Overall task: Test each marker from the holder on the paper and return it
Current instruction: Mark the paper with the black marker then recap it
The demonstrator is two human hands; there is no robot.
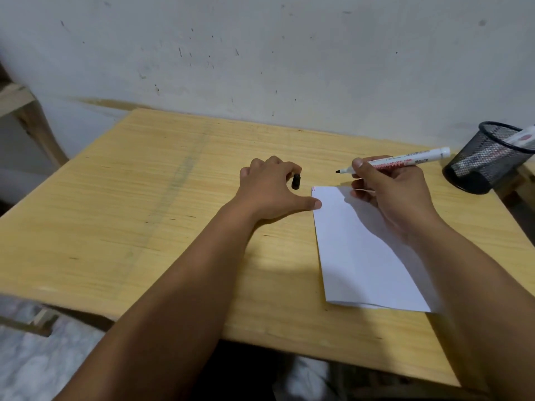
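Observation:
My right hand (389,192) grips a white marker (405,161) with red lettering, uncapped, its black tip pointing left just above the far edge of the white paper (356,256). A small red mark sits at the paper's far left corner. My left hand (269,189) rests on the table left of the paper, thumb touching the paper's edge, fingers pinching the black cap (296,181). The black mesh holder (486,157) stands at the right edge of the table with at least one more marker (521,138) leaning in it.
The wooden table (144,212) stands against a scuffed white wall (260,53). A wooden frame (26,111) is at the far left. Patterned cloth (34,366) lies below the table's near left edge.

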